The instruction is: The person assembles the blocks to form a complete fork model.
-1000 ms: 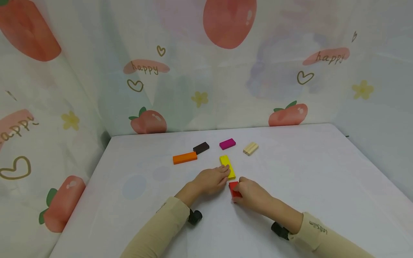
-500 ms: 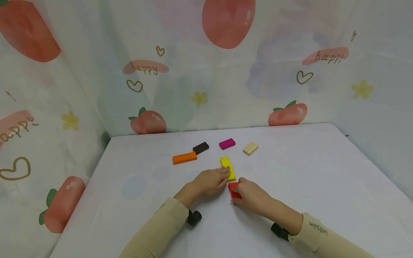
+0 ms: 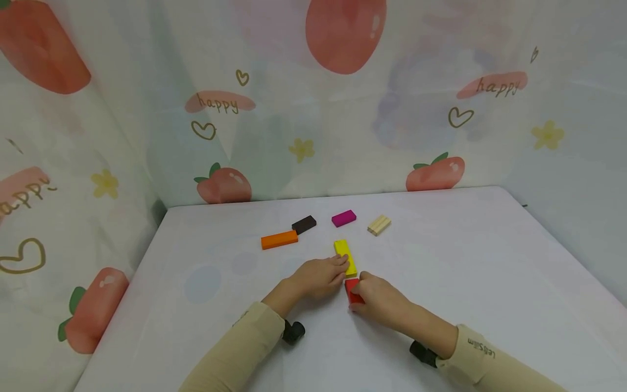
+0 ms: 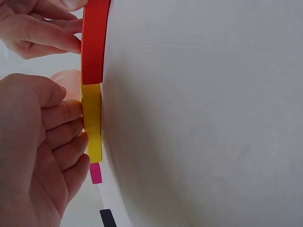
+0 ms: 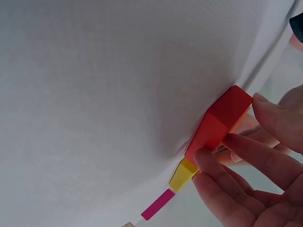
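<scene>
On the white table, a yellow block point(image 3: 341, 247) and a red block point(image 3: 351, 285) lie flat, roughly end to end, the red one nearer the person. My left hand point(image 3: 318, 276) rests its fingertips on the yellow block; in the left wrist view those fingers point(image 4: 71, 153) are loosely bent and not wrapped round it. My right hand point(image 3: 384, 298) pinches the red block, with the thumb at its near end and fingers on its top, seen in the right wrist view. A very narrow gap shows between the blocks in the head view; whether they touch I cannot tell.
Beyond the hands lie an orange block point(image 3: 279, 240), a dark brown block point(image 3: 304, 224) close to its right end, a magenta block point(image 3: 344, 218) and a striped light wood block point(image 3: 379, 225). A printed cloth point(image 3: 333, 120) hangs behind the table.
Both the yellow and red blocks have slid slightly towards the person, the red one also a little left. The hands keep the same contact; the farther blocks stay put.
</scene>
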A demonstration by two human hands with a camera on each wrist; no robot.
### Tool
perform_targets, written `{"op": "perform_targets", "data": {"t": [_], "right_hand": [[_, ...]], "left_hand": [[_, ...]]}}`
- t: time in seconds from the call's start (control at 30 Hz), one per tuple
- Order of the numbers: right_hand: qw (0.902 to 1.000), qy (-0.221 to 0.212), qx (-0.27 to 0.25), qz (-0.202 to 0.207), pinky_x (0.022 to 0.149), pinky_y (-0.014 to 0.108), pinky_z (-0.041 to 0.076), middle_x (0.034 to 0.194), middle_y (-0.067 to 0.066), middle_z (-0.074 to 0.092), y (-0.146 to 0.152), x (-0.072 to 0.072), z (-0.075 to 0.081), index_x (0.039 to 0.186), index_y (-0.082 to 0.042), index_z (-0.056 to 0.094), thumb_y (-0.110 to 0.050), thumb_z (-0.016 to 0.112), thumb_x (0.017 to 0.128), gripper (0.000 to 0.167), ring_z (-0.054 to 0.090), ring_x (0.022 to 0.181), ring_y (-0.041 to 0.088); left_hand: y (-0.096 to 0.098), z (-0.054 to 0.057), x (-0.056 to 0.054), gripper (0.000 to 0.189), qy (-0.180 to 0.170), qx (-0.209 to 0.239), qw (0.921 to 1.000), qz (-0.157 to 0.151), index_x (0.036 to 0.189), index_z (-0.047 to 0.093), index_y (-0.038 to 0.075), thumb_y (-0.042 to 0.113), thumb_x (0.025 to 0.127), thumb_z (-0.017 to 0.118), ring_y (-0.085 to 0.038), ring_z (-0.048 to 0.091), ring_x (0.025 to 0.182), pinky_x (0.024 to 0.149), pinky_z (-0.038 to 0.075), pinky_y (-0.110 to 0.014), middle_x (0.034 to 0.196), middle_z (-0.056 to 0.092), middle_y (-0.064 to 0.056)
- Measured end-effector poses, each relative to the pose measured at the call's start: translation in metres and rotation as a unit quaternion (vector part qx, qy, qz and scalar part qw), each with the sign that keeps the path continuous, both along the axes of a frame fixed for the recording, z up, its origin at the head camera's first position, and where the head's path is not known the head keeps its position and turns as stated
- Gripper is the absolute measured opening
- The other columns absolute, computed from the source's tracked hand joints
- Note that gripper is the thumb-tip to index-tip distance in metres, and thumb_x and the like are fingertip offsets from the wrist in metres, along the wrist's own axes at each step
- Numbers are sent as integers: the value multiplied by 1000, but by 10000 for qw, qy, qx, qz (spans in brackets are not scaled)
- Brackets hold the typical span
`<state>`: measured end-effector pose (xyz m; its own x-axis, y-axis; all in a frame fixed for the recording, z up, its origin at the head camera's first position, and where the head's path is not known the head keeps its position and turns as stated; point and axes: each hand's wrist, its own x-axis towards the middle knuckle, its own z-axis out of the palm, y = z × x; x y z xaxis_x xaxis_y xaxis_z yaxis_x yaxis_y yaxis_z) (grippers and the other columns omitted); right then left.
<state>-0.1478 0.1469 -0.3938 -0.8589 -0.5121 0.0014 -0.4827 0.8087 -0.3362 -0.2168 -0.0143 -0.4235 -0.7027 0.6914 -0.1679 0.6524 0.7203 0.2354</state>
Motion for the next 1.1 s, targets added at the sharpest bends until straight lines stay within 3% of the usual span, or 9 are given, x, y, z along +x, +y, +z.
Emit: {"op": "perform_targets", "data": {"t": [1.1], "right_hand": [[9996,-97,-17,-276,56,22,47,71,2,49,-7,0,-3,77,-1,68,-16,80,70,21,46,62,13]], "left_hand": [[-6,4,5,44,-91,178,9997,-133,139,41,16,31,99,37,-5,28,131,104,28,-27,143,36,5]]}}
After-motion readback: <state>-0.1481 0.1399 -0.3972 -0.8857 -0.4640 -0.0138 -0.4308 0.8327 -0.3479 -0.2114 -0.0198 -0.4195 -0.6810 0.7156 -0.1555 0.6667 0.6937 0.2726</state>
